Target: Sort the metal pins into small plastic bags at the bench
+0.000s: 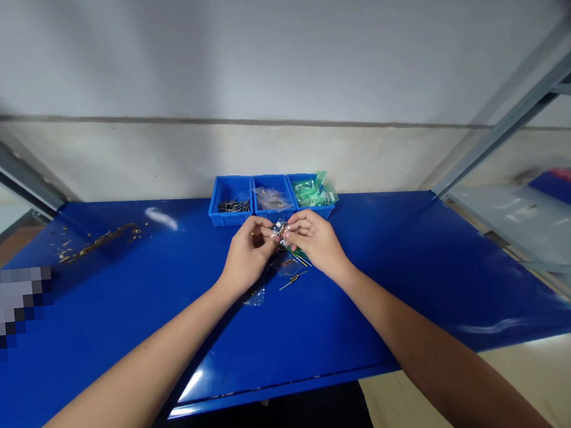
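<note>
My left hand (253, 247) and my right hand (316, 238) meet over the table, both closed on a small clear plastic bag (280, 229) between their fingertips. Metal pieces seem to be inside the bag, but they are too small to name. Beneath my hands lie more clear bags, partly hidden, one of them a clear bag (256, 296) under my left wrist. A loose metal rivet-like pin (293, 280) rests on the blue surface just nearer to me, with more thin pins (301, 260) close to my right hand.
Behind my hands stand three blue bins: a bin (217, 206) of loose metal pins, a bin (276, 216) of clear bags, and a bin (330, 214) of green bags. Brownish scraps (101, 242) lie on the blue table (176, 337) at left. Metal posts flank both sides.
</note>
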A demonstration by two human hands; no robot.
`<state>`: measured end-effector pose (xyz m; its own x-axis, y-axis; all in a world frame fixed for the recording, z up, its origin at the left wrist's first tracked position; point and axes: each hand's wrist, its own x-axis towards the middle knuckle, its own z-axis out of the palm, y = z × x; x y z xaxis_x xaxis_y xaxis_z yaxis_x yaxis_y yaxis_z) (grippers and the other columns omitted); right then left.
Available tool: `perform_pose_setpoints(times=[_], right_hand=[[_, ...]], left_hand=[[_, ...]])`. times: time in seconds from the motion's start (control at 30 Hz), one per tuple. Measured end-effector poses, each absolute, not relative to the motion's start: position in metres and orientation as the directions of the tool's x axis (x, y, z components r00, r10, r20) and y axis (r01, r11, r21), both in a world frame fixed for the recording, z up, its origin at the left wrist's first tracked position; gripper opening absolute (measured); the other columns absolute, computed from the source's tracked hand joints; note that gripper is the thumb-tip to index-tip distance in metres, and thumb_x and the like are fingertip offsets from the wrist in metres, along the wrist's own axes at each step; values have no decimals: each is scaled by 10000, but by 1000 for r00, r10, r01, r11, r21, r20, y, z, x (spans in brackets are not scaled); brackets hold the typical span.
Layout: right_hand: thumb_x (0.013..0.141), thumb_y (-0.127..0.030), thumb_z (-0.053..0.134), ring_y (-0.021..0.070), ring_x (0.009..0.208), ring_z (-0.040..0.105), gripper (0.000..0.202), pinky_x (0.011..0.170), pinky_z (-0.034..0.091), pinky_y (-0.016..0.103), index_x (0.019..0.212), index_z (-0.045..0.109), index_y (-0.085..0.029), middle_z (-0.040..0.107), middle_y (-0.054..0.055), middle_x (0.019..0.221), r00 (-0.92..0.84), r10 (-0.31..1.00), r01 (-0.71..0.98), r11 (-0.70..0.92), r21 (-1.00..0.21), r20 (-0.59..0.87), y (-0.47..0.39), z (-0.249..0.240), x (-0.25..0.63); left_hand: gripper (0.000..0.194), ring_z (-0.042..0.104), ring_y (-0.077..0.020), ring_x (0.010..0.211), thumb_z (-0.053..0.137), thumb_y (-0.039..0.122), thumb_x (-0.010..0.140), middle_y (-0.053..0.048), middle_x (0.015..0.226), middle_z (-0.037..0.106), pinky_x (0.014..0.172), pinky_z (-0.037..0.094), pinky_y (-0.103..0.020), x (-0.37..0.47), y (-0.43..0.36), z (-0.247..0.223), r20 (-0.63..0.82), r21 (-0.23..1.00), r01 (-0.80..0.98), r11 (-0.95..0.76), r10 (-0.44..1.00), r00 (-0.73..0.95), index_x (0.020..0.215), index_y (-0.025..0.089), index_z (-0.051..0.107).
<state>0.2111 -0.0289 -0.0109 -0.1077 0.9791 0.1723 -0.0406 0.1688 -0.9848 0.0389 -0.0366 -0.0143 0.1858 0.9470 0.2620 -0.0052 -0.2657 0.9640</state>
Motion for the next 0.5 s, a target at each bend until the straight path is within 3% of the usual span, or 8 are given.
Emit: perform_pose_setpoints(times=[0.3, 0.4, 0.5], right_hand=[[755, -312, 787, 140, 633, 621, 275, 516, 486, 260, 923, 596, -208, 659, -1, 771, -112, 978, -28, 171, -985, 173, -28, -11, 212], [773, -326, 772, 125, 569, 595, 294, 486, 471, 256, 965, 579, -216, 631, -24, 729, -67, 983, -26, 170, -985, 172, -28, -10, 211], [826, -348, 713, 105, 487, 542, 245, 453, 447, 245, 957, 544, -228, 578, -60, 642, 23, 986, -25, 163, -986, 162, -28, -8, 211]], left_hand=[[148, 667, -184, 852, 676, 294, 857, -71, 948, 718, 794, 518, -314, 37, -34, -13, 245, 962, 81, -263, 952, 183, 901, 156, 708], [170, 682, -211, 928, 692, 289, 845, -88, 1007, 735, 862, 534, -354, 35, -33, -8, 249, 962, 86, -261, 960, 125, 939, 157, 742], [303, 679, -244, 1073, 698, 287, 846, -109, 1149, 728, 995, 519, -415, 35, -26, -2, 262, 965, 0, -264, 957, 123, 1122, 165, 726]])
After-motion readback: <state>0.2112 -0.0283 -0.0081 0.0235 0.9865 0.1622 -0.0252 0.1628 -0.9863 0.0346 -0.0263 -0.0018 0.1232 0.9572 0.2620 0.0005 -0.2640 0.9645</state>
